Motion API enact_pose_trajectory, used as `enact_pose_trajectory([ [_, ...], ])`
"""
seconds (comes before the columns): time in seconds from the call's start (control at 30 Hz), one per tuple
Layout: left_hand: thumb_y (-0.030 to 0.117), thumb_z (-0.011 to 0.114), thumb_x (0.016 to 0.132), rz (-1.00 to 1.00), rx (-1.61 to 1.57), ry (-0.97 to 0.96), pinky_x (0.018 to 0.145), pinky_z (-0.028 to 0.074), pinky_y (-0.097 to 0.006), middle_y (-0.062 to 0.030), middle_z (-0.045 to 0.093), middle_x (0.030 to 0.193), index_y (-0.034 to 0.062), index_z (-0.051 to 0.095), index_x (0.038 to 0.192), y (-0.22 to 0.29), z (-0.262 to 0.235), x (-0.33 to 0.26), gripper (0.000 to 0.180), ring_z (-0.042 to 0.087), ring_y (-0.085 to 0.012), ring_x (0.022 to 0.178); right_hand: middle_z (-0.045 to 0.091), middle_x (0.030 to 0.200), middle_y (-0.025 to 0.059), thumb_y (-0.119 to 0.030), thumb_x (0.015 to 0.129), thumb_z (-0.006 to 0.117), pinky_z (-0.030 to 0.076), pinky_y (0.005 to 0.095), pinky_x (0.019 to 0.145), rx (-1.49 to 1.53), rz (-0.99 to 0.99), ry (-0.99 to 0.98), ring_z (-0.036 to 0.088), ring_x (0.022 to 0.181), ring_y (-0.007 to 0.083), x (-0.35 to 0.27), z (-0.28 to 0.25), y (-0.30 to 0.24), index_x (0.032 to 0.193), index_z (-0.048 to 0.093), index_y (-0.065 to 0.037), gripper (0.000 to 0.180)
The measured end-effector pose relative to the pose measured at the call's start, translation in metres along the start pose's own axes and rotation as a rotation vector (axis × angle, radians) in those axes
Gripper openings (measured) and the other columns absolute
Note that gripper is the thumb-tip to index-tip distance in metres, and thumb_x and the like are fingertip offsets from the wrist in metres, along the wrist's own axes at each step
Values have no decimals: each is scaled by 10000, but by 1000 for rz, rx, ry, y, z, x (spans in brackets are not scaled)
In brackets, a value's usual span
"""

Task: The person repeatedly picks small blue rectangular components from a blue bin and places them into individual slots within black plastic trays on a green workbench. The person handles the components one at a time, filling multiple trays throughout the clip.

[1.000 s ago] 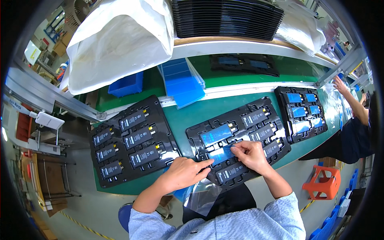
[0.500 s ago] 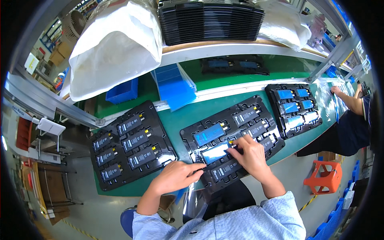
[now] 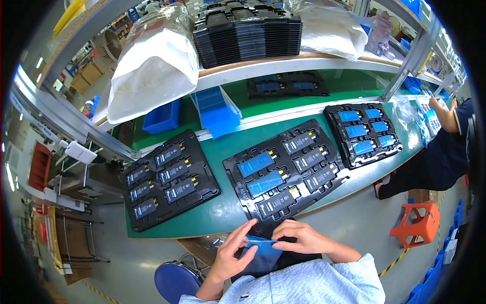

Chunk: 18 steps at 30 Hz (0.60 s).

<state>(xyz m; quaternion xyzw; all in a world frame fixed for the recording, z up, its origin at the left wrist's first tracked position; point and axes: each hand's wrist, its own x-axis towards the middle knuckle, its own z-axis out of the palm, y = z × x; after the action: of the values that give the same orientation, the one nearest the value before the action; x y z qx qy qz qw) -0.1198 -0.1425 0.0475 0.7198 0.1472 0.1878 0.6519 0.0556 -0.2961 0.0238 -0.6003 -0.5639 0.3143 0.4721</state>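
Note:
Close to my body, past the table's front edge, a thin blue film sheet point(image 3: 265, 257) is held between my hands. My right hand point(image 3: 299, 238) pinches its upper right edge between thumb and fingers. At the sheet's left edge, my left hand point(image 3: 234, 253) has thumb and fingers on it. Just beyond my hands lies a black plastic tray point(image 3: 234, 188) with flat battery packs. Two on its left side, a rear blue-covered battery point(image 3: 255, 163) and a nearer blue-covered battery point(image 3: 267, 183), carry film; the others, like the near black battery point(image 3: 278, 203), show bare labels.
A left tray point(image 3: 206, 195) carries several black batteries; a right tray point(image 3: 334, 114) carries several blue-covered ones. Behind them are a blue bin point(image 3: 161, 117) and a stack of blue sheets point(image 3: 215, 109). Stacked trays point(image 3: 248, 38) stand on the shelf. An orange stool point(image 3: 416, 223) and a co-worker are at right.
Both hands have moved from the middle tray back toward my body and now hold a blue film sheet. The blue-covered battery they were touching lies uncovered by hands. The view has shifted slightly.

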Motion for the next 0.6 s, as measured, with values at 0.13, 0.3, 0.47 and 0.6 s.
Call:
enact_pose_trajectory([
  [0.13,-16,663,853,-179,-314,-2,825,525,-280,-154,637,1140,-42,615,1167,-22,10,-17,318,616,-144,987,646,933,114,-133,839,702,488,331,782,1,-22,36,610,853,228,-11,1,0,959,666,3,185],
  [0.3,23,686,854,-283,-188,144,792,522,-240,-99,696,962,-47,678,1029,-37,20,-24,189,652,-114,859,654,926,103,-76,783,755,479,306,763,303,159,98,608,845,188,-23,2,6,958,688,10,206],
  [0.47,3,671,862,-263,-159,155,700,526,-238,-112,702,865,-74,675,959,-38,30,-21,124,648,-110,769,654,934,80,-112,811,745,470,295,790,313,152,181,598,876,160,-33,3,22,937,708,-4,170],
  [0.6,27,667,873,-265,-161,175,678,518,-232,-124,706,820,-59,678,888,-46,35,-24,88,648,-106,734,645,927,70,-107,834,725,462,277,772,411,246,230,589,866,146,-34,4,23,929,718,-6,138],
])
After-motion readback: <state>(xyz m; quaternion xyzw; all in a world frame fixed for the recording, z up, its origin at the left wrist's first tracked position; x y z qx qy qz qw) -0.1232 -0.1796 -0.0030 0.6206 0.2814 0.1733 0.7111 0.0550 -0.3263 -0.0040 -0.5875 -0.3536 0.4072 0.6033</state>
